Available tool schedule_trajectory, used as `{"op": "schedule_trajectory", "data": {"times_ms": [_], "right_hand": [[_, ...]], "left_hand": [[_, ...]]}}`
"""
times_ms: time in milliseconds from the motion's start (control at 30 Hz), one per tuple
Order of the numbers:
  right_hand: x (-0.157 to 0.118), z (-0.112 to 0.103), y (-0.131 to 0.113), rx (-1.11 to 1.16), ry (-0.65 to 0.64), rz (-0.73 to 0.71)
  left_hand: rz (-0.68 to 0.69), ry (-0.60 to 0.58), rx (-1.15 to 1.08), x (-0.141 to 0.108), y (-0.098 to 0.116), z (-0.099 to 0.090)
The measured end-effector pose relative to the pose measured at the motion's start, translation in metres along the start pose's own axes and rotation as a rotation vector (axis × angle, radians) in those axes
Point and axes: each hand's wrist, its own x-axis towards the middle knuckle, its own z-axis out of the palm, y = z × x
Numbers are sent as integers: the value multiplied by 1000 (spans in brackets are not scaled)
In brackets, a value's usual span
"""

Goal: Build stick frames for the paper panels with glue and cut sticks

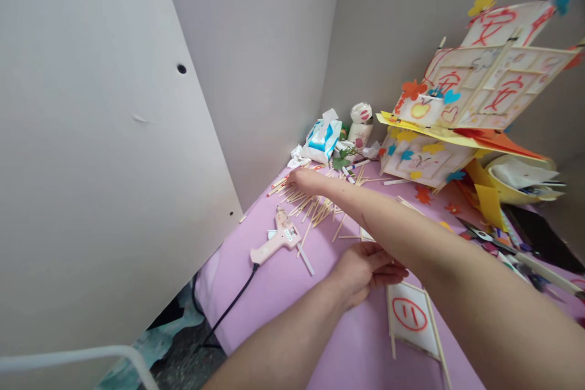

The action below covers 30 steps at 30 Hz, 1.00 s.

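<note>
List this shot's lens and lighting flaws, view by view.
Head view: wide-angle distortion appears to enlarge the near right forearm and tilt the tall white paper-and-stick house outward; head view: soft light, only faint shading on the purple tablecloth, dark top right corner; head view: the right hand looks soft, its fingertips unclear.

One camera sits on the person's head and looks forward and down at the hands and desk.
</note>
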Motion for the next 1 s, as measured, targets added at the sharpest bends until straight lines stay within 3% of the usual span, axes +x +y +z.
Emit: {"op": "schedule_trajectory", "data": {"times_ms": [333, 567, 700, 833, 1000], "right_hand": [[23, -4, -24, -143, 20, 22], [-1, -12, -23, -149, 108, 110], [-59, -26, -27, -96, 208, 164], [-152, -28, -30, 182, 355, 282], [-246, -14, -37, 343, 297, 452]], "left_hand": [[34, 109, -53, 4, -3, 5], [-8, 31, -30, 1, -1, 1], [5, 34, -76, 0, 0, 0], [66, 37, -153, 1, 0, -1], [70, 35, -206, 2, 3, -2]]}}
